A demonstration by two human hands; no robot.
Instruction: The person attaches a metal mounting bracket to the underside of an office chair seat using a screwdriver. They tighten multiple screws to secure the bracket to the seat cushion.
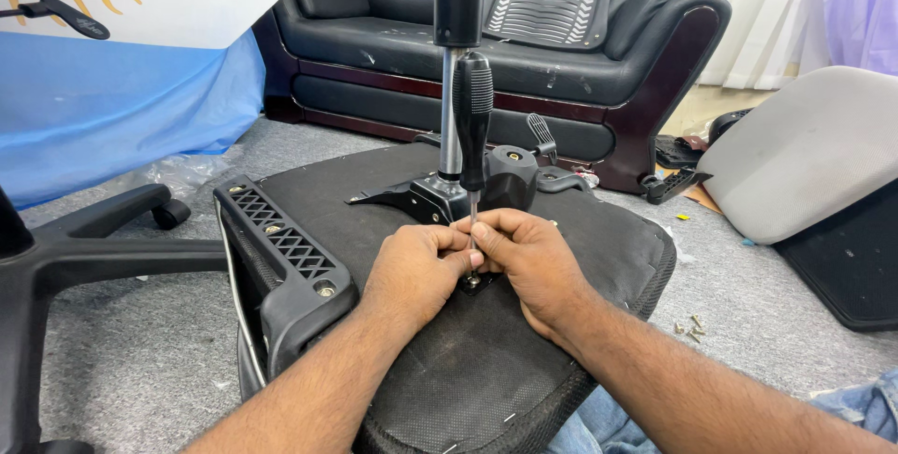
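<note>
Screwdriver: ribbed black plastic handle, shiny metal shaft.

Not much of the person shows here, just two forearms coming in from the bottom edge and both hands. The left hand and right hand are bare: no gloves, rings or tape that I can spot. No watch or bracelet on either wrist, and no sleeves anywhere on the forearms, so short sleeves or rolled well up. Down in the bottom right corner there's faded blue denim trouser fabric, creased, looks like jeans.
</note>
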